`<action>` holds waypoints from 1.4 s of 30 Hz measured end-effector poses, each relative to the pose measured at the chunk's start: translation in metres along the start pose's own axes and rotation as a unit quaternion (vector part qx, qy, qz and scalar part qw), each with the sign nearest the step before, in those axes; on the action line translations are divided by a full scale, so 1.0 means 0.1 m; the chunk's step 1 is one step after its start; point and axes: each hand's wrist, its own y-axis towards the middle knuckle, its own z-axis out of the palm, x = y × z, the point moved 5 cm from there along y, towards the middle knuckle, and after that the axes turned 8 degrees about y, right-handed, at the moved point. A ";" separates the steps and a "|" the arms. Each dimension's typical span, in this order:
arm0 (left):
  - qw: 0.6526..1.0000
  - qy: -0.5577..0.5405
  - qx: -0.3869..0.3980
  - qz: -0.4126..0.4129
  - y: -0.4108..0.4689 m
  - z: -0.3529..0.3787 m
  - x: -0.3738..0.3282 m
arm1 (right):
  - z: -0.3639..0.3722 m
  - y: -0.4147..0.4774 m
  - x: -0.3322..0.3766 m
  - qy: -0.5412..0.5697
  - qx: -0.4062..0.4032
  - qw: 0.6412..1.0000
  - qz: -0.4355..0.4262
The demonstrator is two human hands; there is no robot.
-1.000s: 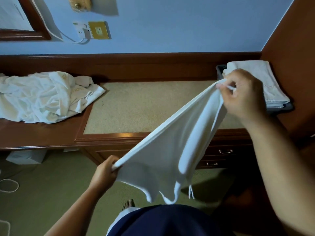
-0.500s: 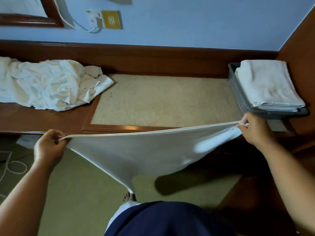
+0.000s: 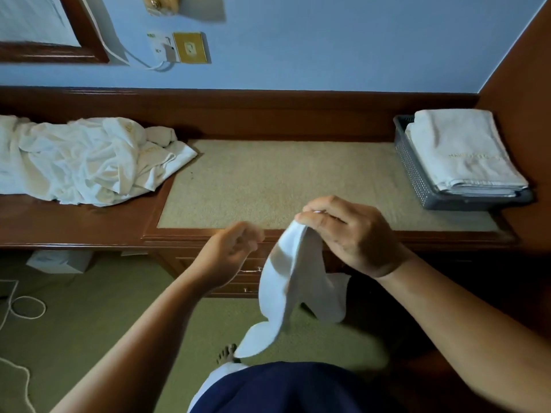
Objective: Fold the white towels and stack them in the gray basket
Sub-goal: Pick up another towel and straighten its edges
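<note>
Centre frame: right hand (image 3: 351, 234) pinches top of white towel (image 3: 286, 278), which hangs limp, light, soft; best gripped at corners. Left hand (image 3: 229, 251) beside it, fingers loosely curled, empty.

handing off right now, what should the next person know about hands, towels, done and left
Right hand: pinches the top of a white towel, which hangs in front of the desk.
Left hand: blurred, beside the towel, seems to hold nothing.
Done: folded towels stacked in the gray basket.
Left: finish folding this one, then the crumpled pile at the desk's left end.
</note>
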 end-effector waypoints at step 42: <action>0.968 0.054 -0.209 0.128 -0.15 -0.42 -1.42 | -0.02 0.14 -0.05 0.448 -0.186 0.795 0.364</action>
